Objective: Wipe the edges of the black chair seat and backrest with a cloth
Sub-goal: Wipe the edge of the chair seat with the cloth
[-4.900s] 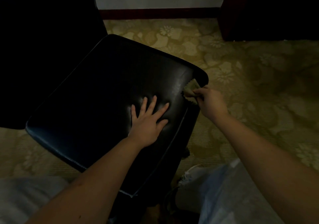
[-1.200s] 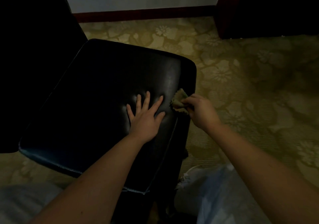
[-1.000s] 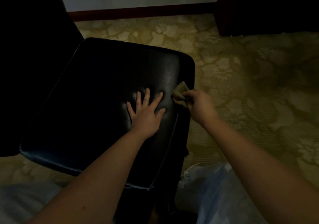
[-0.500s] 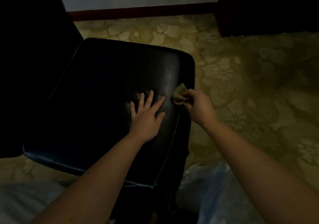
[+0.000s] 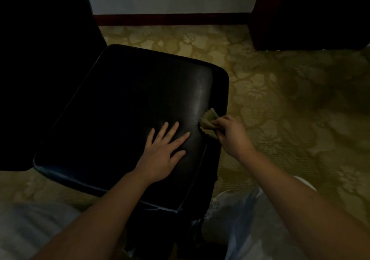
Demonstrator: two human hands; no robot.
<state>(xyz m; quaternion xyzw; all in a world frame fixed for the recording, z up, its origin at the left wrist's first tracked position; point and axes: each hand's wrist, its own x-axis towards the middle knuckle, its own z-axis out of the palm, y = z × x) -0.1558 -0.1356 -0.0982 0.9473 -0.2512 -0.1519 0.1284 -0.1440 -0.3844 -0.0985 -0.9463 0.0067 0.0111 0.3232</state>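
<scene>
**A:** Where's the cloth (image 5: 208, 120) at this point?

**B:** It's bunched in the right hand (image 5: 230, 133), pinched between the thumb and curled fingers. The hand presses it on the black chair seat (image 5: 120, 109) at the right-side rim, about halfway along. A crumpled corner sticks up past the fingers.

**A:** And the left hand (image 5: 162, 149)?

**B:** It lies flat on the cushion just beside the cloth, fingers straight and spread, holding nothing. I'd say it's there to steady the chair, so it doesn't turn or slide on the patterned carpet (image 5: 280, 103) under the rubbing.

**A:** Why hold the cloth in such a small wad?

**B:** My guess is that a wad lets the fingertips follow the piping and the rounded side of the cushion. A flat cloth would skate over them.

**A:** How far along is the job?

**B:** That's hard to judge, because the leather shows no clear wiped mark in this dim light. The work is on the seat's right edge. The backrest (image 5: 44, 39), a dark mass at the upper left, has no hand near it, so its edges likely come later.

**A:** Anything to watch?

**B:** The seam at the seat's near corner looks frayed, and the cloth could snag there.
</scene>
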